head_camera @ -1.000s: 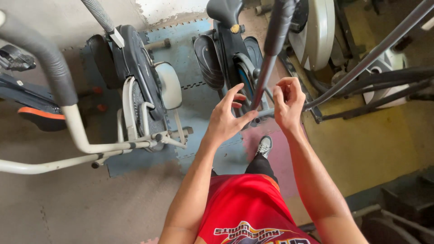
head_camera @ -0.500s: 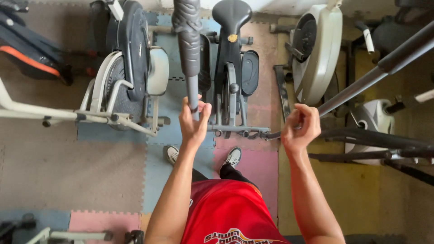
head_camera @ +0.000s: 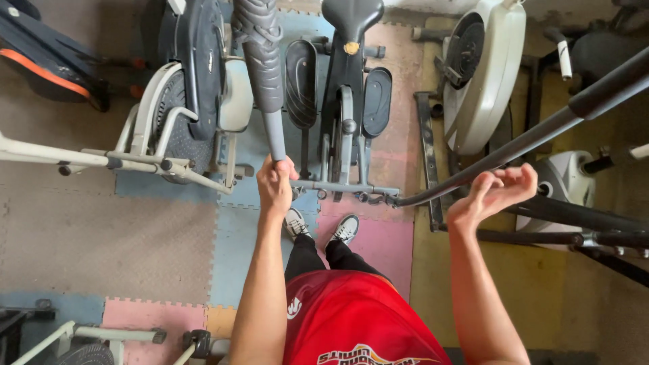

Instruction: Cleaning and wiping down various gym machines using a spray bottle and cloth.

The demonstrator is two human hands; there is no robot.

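Observation:
I stand over a dark elliptical trainer (head_camera: 343,101) with two black foot pedals. My left hand (head_camera: 274,182) is closed around the bare metal of its left handlebar (head_camera: 262,74), just below the grey foam grip. My right hand (head_camera: 493,192) hovers palm up with curled fingers beside the right handlebar (head_camera: 541,132), not closed on it; whether it touches is unclear. My red shirt and grey shoes (head_camera: 346,228) show below.
A white-and-black elliptical (head_camera: 189,101) stands at the left, a white machine (head_camera: 480,67) at the right, black frame bars (head_camera: 574,220) at the far right. Foam floor tiles (head_camera: 236,243) in blue, pink and yellow cover the ground. Another white frame (head_camera: 101,336) sits bottom left.
My left hand slid down and closed on the left handlebar. My right hand let go of the right bar, moved right and opened palm up. The view shifted slightly.

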